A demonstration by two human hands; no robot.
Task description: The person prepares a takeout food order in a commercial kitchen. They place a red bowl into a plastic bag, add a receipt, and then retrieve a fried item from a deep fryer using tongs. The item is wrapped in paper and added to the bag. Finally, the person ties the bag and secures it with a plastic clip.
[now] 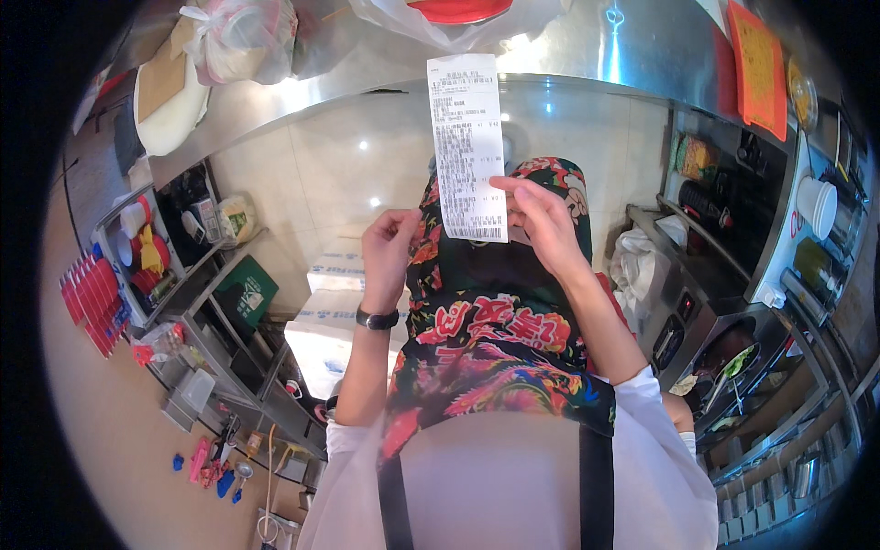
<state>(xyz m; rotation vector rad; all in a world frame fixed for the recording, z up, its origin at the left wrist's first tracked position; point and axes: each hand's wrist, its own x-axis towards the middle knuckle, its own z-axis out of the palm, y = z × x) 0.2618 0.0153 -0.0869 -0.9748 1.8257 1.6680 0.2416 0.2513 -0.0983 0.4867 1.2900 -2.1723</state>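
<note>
A long white printed receipt [467,148] is held upright over my lap by my right hand [543,216], whose index finger lies along its right edge while the other fingers are partly behind it. My left hand [390,237] is raised just left of the receipt's lower end, thumb and fingertips curled together, with nothing visible between them and apart from the paper. A dark wristband sits on the left wrist. Beyond the receipt, a steel counter [385,69] bears a red round item [460,9] in a clear plastic bag.
Tied plastic bags [240,41] stand on the counter's left part, an orange-red tray [756,69] on its right. White boxes [337,316] are beside my left arm. Metal shelving [240,364] is at left; at right, a steel unit [694,309] and a pan [739,361] with greens.
</note>
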